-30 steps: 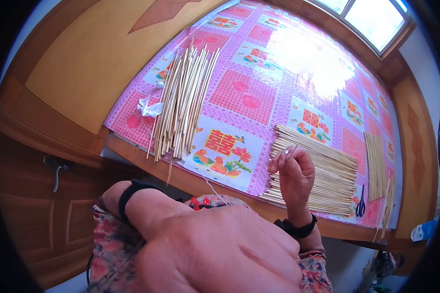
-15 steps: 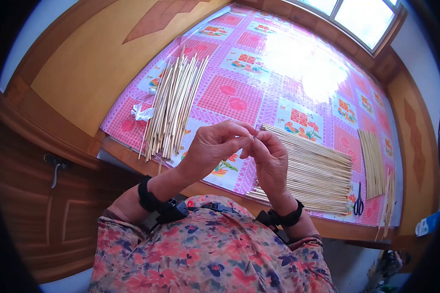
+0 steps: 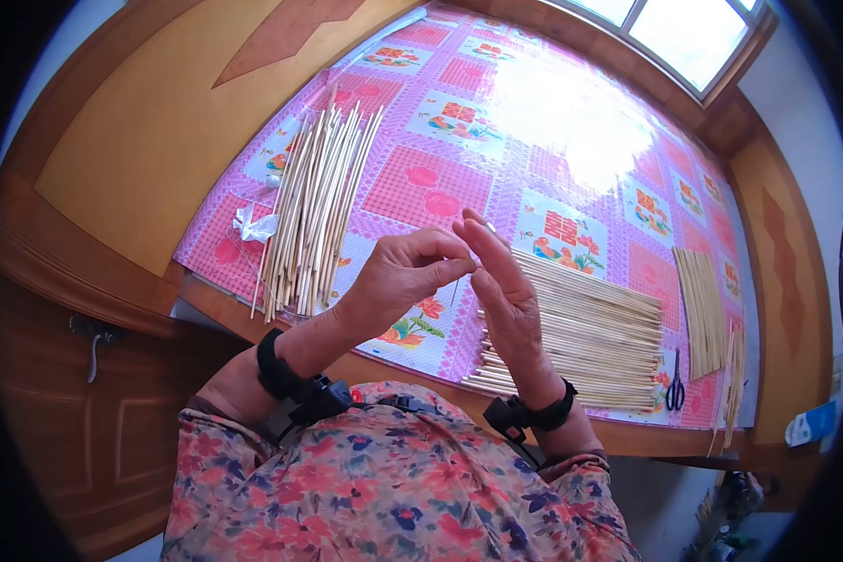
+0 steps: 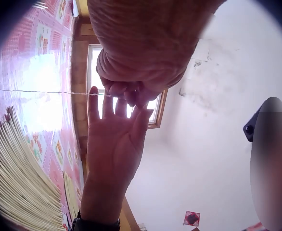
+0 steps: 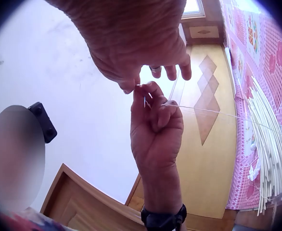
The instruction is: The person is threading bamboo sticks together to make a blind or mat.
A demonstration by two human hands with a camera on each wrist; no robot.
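Across my head view spreads the pink patterned cover [image 3: 431,183], bearing a wide row of pale sticks [image 3: 581,328] at near right, a loose stick bundle [image 3: 314,211] at left and a narrower stick row [image 3: 700,309] farther right. Above its near edge I have the left hand [image 3: 398,281] and right hand [image 3: 510,304] fingertip to fingertip, with dark scissors [image 3: 674,391] lying between the two rows. Finest of all, a white thread [image 4: 44,92] hangs up at those fingertips: the left fingers pinch it narrowly, while the right fingers reach mostly straight, and I cannot tell whether thumb and forefinger grip anything.
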